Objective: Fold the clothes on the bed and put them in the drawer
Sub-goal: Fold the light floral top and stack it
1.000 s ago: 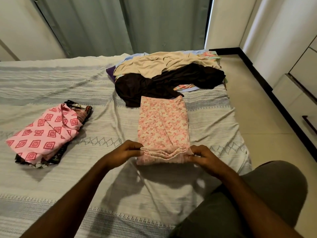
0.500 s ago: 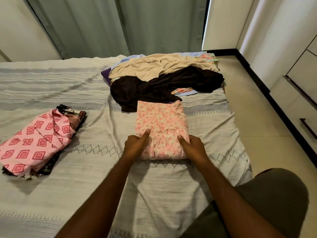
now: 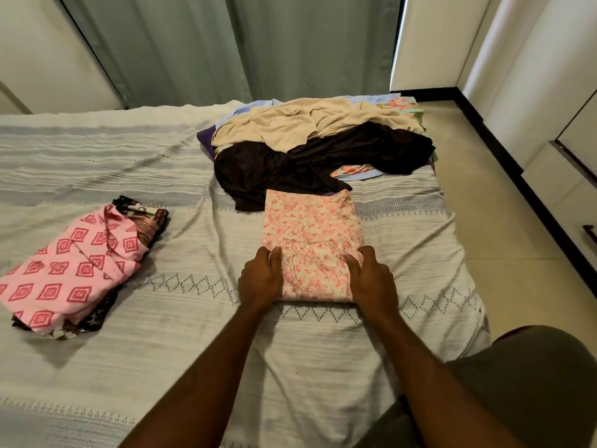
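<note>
Covering the bed [image 3: 129, 367], a white woven bedspread [image 3: 323, 367] stays bare near its right edge; left hand [image 3: 260, 279] and right hand [image 3: 371, 279] clasp the folded pink floral garment [image 3: 311, 240].

Both arms reach forward, nearly parallel; left hand [image 3: 260, 279] and right hand [image 3: 371, 279] lie palm-down, fingers curled in, thumbs pointing forward, well apart.

hands [image 3: 318, 279]: 2 | folded garment [image 3: 311, 234]: 1 | folded stack [image 3: 69, 270]: 1 | unfolded heap [image 3: 319, 147]: 1
</note>
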`<control>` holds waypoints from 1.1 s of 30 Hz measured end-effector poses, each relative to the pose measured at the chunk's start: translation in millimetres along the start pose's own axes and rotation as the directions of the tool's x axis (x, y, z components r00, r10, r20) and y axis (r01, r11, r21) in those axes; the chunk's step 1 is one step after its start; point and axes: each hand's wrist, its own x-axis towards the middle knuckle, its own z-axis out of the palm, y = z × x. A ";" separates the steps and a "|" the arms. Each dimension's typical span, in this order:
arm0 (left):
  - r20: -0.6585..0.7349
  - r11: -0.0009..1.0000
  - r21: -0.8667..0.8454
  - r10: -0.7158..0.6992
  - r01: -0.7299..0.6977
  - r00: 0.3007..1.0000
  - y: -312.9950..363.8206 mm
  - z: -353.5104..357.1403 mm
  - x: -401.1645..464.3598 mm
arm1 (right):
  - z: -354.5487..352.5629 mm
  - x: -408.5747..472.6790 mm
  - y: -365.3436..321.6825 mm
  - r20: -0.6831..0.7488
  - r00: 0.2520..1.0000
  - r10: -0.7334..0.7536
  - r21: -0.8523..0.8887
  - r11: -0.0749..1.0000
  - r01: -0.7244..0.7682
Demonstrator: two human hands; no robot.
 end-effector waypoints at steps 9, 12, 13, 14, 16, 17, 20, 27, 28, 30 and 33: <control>0.084 0.805 0.069 0.584 -0.589 0.808 -50.5 -24.7 -21.4 | -31.6 1.0 39.7 0.346 0.851 -0.394 0.032 0.912 0.409; 0.285 0.769 0.099 0.587 -0.632 0.758 -68.9 -30.7 -20.7 | -33.5 3.7 48.1 0.443 0.842 -0.309 -0.156 0.898 0.411; 0.313 0.765 0.100 0.583 -0.636 0.750 -73.5 -31.8 -16.6 | -32.2 2.0 49.4 0.473 0.835 -0.282 -0.188 0.893 0.409; 0.329 0.751 0.114 0.590 -0.651 0.738 -75.3 -33.0 -12.7 | -30.9 0.1 49.2 0.492 0.830 -0.264 -0.221 0.884 0.412; 0.333 0.716 0.134 0.619 -0.686 0.711 -71.3 -36.0 -5.5 | -32.6 -7.5 43.8 0.488 0.834 -0.257 -0.252 0.873 0.417; 0.330 0.709 0.123 0.630 -0.694 0.703 -68.6 -36.6 -2.6 | -32.7 -11.0 42.1 0.477 0.839 -0.262 -0.237 0.881 0.409; 0.307 0.681 0.056 0.684 -0.730 0.662 -58.5 -46.5 0.1 | -39.8 -9.7 37.5 0.457 0.839 -0.297 -0.117 0.915 0.387; 0.539 0.843 -0.472 0.506 -0.257 0.673 -25.0 -94.6 0.8 | -65.8 -15.1 15.0 0.203 0.903 -0.378 0.507 0.830 0.234; 0.582 0.846 -0.498 0.489 -0.190 0.650 -20.0 -99.8 3.7 | -68.3 -16.2 9.3 0.185 0.916 -0.356 0.519 0.827 0.217; 0.610 0.834 -0.549 0.438 -0.047 0.660 -6.9 -106.8 10.8 | -70.4 -13.8 0.8 0.137 0.951 -0.276 0.542 0.824 0.161; 0.533 0.781 -0.624 0.394 0.032 0.749 9.8 -99.6 22.0 | -65.2 -2.8 -7.4 0.099 0.982 -0.160 0.569 0.819 0.076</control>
